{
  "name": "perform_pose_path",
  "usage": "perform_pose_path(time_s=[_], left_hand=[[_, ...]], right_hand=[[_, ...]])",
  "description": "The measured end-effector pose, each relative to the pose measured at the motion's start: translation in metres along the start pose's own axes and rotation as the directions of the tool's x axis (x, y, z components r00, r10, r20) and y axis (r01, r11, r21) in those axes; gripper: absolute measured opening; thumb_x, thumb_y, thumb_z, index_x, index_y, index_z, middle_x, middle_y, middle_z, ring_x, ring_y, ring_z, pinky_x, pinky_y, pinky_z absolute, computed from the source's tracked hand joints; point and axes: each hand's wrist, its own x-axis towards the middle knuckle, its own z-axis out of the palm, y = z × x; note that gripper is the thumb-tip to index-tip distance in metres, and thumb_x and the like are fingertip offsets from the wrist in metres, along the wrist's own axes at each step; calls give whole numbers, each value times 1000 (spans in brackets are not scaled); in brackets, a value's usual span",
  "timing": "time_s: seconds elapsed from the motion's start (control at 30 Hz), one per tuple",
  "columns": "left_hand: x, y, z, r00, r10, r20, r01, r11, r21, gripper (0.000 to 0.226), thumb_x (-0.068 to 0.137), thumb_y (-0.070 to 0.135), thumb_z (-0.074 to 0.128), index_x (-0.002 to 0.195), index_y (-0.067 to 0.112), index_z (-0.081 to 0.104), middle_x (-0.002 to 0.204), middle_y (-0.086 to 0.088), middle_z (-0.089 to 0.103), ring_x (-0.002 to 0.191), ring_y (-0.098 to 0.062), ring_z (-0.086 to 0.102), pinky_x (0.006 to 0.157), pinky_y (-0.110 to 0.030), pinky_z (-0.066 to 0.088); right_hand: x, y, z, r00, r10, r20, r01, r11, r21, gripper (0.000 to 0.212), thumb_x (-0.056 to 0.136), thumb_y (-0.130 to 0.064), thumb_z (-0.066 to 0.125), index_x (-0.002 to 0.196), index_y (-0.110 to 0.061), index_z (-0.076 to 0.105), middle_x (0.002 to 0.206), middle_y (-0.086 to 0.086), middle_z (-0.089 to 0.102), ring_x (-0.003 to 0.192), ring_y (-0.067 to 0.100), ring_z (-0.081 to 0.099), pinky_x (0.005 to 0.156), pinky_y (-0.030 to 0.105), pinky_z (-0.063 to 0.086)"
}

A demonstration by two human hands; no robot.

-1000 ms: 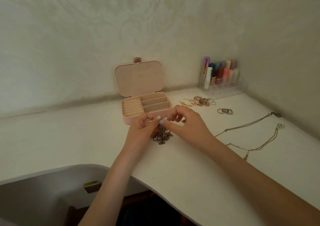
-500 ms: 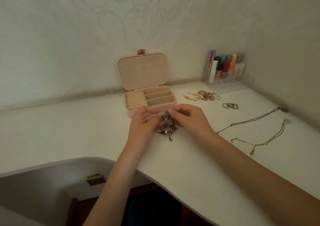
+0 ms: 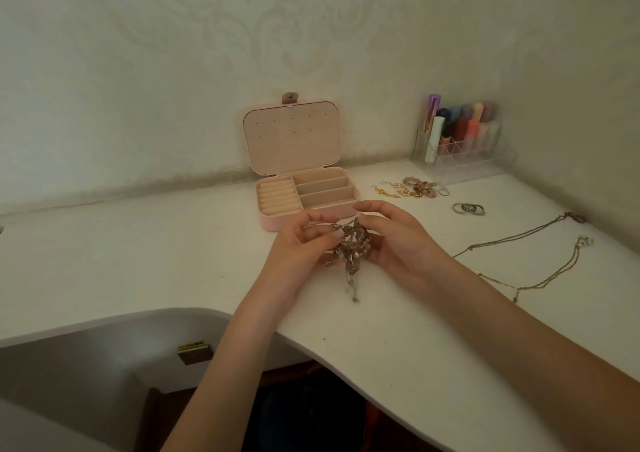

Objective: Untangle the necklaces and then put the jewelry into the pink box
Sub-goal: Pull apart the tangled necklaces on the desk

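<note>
While raised palm-inward, left hand (image 3: 294, 247) and right hand (image 3: 398, 240) each pinch the tangled necklaces (image 3: 349, 247).

White desk (image 3: 121, 261) with a curved near edge fills a corner, pale damask-patterned wallpaper (image 3: 173, 70) on far and right walls, dim flat light, dark floor (image 3: 311, 417) below at near, clear acrylic organizer (image 3: 464, 155) of coloured tubes far right.

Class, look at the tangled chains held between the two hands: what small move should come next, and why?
Probably ease the hands apart to loosen one strand. The left hand and right hand both pinch the tangle, still a knotted clump with one end dangling over the desk. The pink box stands open, its compartments empty.
</note>
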Motion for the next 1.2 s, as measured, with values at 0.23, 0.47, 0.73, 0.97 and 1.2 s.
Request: perform_pose_path(time_s=[0.23, 0.47, 0.73, 0.97, 1.2], left_hand=[[0, 0, -3, 997, -10, -83, 2, 995, -101, 14, 85, -5, 60, 89, 8, 60, 71, -5, 66, 58, -11, 64, 58, -22, 55], [-1, 0, -8, 996, 7, -93, -21, 988, -152, 15, 85, -4, 59, 92, 9, 60, 76, -7, 68, 63, -14, 65, 62, -23, 54], [0, -2, -9, 980, 46, -194, -51, 999, -19, 16, 84, -1, 64, 88, 14, 60, 77, -4, 65, 62, -11, 58, 52, -20, 43], [-2, 0, -6, 986, 20, -164, -32, 997, -69, 9, 86, 3, 63, 90, 10, 61, 69, 0, 68, 61, -10, 64, 48, -19, 46], [-5, 0, -9, 996, 35, -77, -47, 986, -160, 30, 82, -14, 59, 105, 5, 60, 87, -7, 74, 80, -15, 71, 69, -21, 55]], right_hand=[[-4, 2, -3, 917, -389, 92, 335, 623, -707, 10, 88, -23, 63, 90, -16, 56, 88, -10, 59, 73, 12, 56, 67, 21, 46], [-10, 6, -2, 934, -168, 315, 353, 571, -741, 20, 78, -24, 75, 87, -12, 62, 78, 1, 67, 67, 11, 57, 64, 27, 47], [-3, -1, -9, 968, -136, 211, 225, 841, -492, 9, 89, -5, 61, 93, -11, 66, 72, 2, 72, 62, 9, 67, 64, 18, 55], [-2, -6, -11, 987, -111, 121, 151, 901, -407, 18, 93, -5, 55, 107, -5, 66, 79, 5, 65, 60, 7, 60, 62, 15, 51], [-6, 1, -9, 856, -478, 194, 407, 395, -824, 4, 84, -23, 68, 86, -26, 66, 87, -5, 59, 74, 4, 50, 67, 6, 36]])
